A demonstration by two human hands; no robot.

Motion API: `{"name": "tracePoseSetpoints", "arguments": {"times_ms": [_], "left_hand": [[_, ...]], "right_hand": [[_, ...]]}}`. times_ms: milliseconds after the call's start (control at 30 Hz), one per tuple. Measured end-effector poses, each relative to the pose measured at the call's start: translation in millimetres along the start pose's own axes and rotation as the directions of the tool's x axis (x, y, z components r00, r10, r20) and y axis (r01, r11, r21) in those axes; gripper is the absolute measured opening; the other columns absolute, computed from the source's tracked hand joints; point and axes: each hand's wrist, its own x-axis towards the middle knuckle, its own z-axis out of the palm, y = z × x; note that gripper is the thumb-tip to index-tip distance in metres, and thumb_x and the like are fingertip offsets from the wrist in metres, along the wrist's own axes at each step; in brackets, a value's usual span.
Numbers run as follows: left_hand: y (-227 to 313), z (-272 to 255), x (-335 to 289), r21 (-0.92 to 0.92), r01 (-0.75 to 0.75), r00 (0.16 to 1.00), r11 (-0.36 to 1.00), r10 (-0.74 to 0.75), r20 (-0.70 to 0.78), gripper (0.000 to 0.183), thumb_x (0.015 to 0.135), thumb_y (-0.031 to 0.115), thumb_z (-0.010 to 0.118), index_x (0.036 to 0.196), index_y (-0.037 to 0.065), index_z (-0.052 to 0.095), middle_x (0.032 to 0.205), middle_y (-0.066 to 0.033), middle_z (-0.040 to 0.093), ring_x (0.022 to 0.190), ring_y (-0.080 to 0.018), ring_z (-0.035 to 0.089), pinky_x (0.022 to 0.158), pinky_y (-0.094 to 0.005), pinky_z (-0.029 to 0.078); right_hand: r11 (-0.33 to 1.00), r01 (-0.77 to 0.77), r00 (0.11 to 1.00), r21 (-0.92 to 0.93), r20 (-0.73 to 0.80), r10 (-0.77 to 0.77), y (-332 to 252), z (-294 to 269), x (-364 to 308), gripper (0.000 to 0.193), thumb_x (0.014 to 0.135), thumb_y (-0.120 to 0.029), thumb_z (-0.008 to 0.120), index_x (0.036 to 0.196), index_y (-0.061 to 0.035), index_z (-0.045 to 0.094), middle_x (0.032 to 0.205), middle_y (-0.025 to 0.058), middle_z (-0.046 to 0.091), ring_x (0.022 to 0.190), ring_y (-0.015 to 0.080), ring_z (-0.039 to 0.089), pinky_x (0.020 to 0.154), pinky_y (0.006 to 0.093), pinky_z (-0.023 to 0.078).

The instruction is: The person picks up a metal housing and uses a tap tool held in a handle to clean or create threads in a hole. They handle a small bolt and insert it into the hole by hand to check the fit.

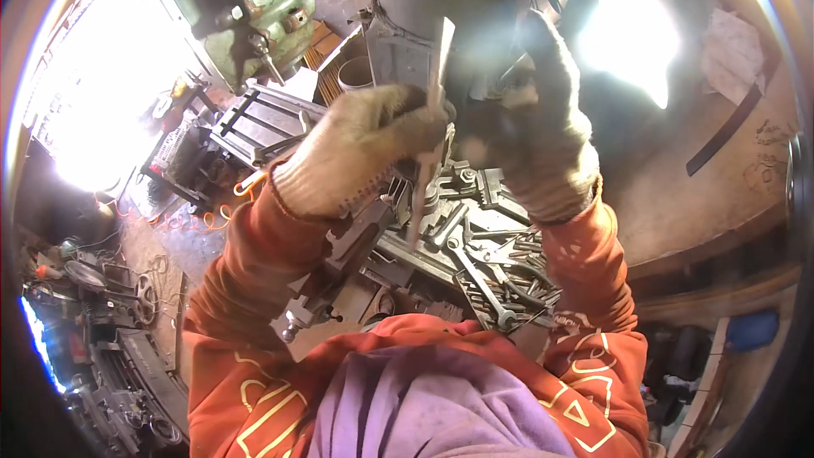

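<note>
My left hand [356, 140], in a pale knitted work glove, is raised in front of me. Its thumb and fingers pinch a thin, flat strip [444, 51] that stands nearly upright and is seen almost edge-on. What the strip is made of, I cannot tell. To its right rises my right hand [555, 136], gloved too and soiled dark on the palm side. Glare and shadow blur its fingers, so whether it holds anything is unclear. Below both hands lies a metal tray [462, 276] heaped with tools, among them a combination wrench [482, 278].
A slotted machine table [263, 123] stands at the left behind an orange coiled hose [199, 220]. Greenish machinery [275, 21] looms at the far left. A bright lamp [632, 38] glares at the right. Several metal parts [127, 356] crowd the lower left.
</note>
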Motion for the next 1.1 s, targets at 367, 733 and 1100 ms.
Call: {"name": "tracePoseSetpoints", "arguments": {"times_ms": [367, 733, 1100], "left_hand": [[-6.2, -18.7, -6.4, 0.731, -0.429, 0.896, 0.531, 0.354, 0.269, 0.042, 0.087, 0.010, 0.075, 0.128, 0.007, 0.069, 0.107, -0.0150, 0.073, 0.090, -0.0317, 0.073, 0.078, -0.0395, 0.058], [3.9, -25.8, -5.9, 0.551, -0.439, 0.898, 0.710, 0.330, 0.290, 0.038, 0.089, 0.015, 0.077, 0.123, 0.003, 0.071, 0.094, -0.0168, 0.073, 0.083, -0.0340, 0.072, 0.074, -0.0396, 0.056], [-2.8, -13.7, 3.1, 0.682, -0.341, 0.911, 0.647, 0.407, 0.069, 0.032, 0.083, 0.013, 0.080, 0.112, 0.000, 0.073, 0.095, -0.0154, 0.074, 0.083, -0.0277, 0.073, 0.075, -0.0364, 0.057]], "right_hand": [[0.951, 0.057, 0.843, 0.303, 0.496, -0.208, 31.1, -21.0, -9.4, 0.021, 0.090, -0.012, 0.067, 0.110, -0.0058, 0.072, 0.091, 0.0152, 0.071, 0.084, 0.0357, 0.070, 0.076, 0.0429, 0.056], [0.935, 0.292, 0.857, 0.204, 0.378, -0.350, 30.7, -24.6, -8.8, 0.016, 0.090, -0.009, 0.063, 0.106, -0.0071, 0.068, 0.082, 0.0132, 0.068, 0.077, 0.0368, 0.068, 0.067, 0.0450, 0.053], [0.978, 0.050, 0.890, 0.203, 0.435, -0.136, 47.8, -21.3, -4.4, 0.019, 0.094, -0.014, 0.066, 0.112, -0.0100, 0.071, 0.101, 0.0120, 0.072, 0.094, 0.0362, 0.069, 0.083, 0.0450, 0.055]]}}
